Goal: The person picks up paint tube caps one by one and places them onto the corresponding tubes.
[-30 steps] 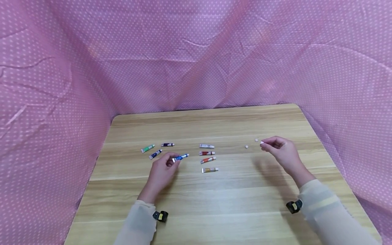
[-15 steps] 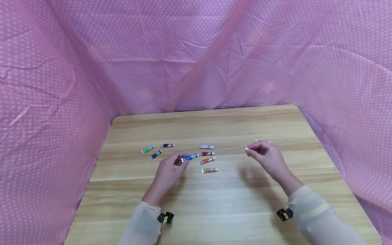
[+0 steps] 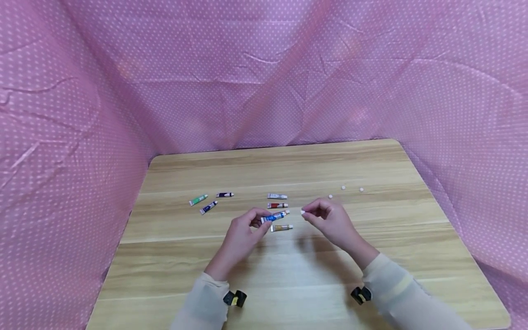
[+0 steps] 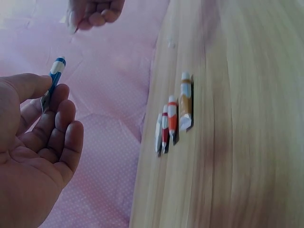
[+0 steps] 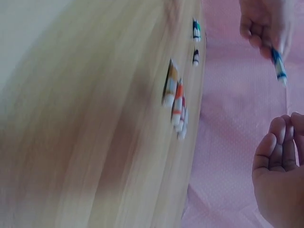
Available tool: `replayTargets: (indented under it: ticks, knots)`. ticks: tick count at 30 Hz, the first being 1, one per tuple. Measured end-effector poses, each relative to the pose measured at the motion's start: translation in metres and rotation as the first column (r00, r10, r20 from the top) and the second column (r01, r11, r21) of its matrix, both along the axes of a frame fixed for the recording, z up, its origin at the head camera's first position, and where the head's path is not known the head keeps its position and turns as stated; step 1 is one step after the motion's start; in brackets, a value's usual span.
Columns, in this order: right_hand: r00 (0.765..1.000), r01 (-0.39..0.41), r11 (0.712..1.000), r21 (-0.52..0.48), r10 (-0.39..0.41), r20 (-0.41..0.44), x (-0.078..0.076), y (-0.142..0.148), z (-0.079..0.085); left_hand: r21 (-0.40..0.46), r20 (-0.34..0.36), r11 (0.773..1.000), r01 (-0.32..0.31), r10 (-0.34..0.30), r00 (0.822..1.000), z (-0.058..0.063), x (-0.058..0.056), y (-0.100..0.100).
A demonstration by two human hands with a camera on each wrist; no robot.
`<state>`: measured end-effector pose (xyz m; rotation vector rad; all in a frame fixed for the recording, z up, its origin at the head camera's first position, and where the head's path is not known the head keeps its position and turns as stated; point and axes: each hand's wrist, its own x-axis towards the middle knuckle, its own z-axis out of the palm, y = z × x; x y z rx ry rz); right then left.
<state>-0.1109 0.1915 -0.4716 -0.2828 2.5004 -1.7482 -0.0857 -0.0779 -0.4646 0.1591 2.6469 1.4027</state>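
Observation:
My left hand (image 3: 243, 233) pinches a blue paint tube (image 3: 273, 217) between thumb and fingers, above the table. The tube's narrow pale tip points toward my right hand (image 3: 332, 224), as the left wrist view also shows on the blue tube (image 4: 57, 68). Between the right thumb and fingertips is a small white cap (image 3: 303, 212), a short gap from the tube's tip. Below and around the held tube lie a white tube (image 3: 277, 196), a red tube (image 3: 277, 206), an orange tube (image 3: 288, 211), partly hidden by the blue one, and an ochre tube (image 3: 283, 228).
Farther left on the wooden table (image 3: 264, 174) lie a green tube (image 3: 198, 200), a dark blue tube (image 3: 208, 207) and a dark purple tube (image 3: 224, 195). Three loose white caps (image 3: 343, 187) lie right of the hands. A pink dotted cloth (image 3: 264, 82) hangs behind and beside the table.
Both hands have moved toward each other: the left went right with the blue tube, over the orange one, and the right went left with the white cap. The other tubes stayed put.

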Motion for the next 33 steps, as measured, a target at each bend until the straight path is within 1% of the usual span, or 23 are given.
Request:
replayTargets:
  ticks: [6,12,14,18,25,28,31,33]
  knots:
    - [0.998,-0.052,0.997,0.052,0.053,-0.028,0.006,-0.015,0.001,0.015,0.020,1.000,0.021,-0.022,1.000,0.000,0.006,0.006]
    - [0.996,-0.055,0.995,0.086,0.060,-0.063,0.008,-0.023,0.003,0.015,-0.009,0.999,0.041,-0.041,0.999,0.002,0.007,0.010]
    - [0.997,-0.055,0.995,0.082,0.059,-0.052,0.008,-0.024,0.003,0.008,-0.010,0.999,0.039,-0.039,0.999,0.002,0.007,0.010]
    - [0.998,-0.065,0.996,0.060,0.065,-0.004,0.007,-0.025,0.002,0.001,-0.001,1.000,0.026,-0.026,1.000,0.004,0.007,0.011]
    - [0.992,-0.127,0.992,0.029,0.126,0.029,0.006,-0.024,0.000,-0.007,-0.023,0.999,0.031,-0.031,0.999,0.006,0.007,0.012]
    - [0.988,-0.145,0.989,0.018,0.144,0.050,0.006,-0.023,0.000,-0.006,-0.022,0.999,0.034,-0.034,0.999,0.006,0.007,0.012]
    - [0.986,-0.162,0.986,0.033,0.161,0.042,0.007,-0.022,-0.001,-0.004,-0.021,0.999,0.037,-0.037,0.999,0.007,0.006,0.011]
    - [0.986,-0.169,0.984,0.052,0.168,0.007,0.008,-0.022,-0.001,-0.001,-0.016,0.999,0.037,-0.037,0.999,0.007,0.006,0.010]
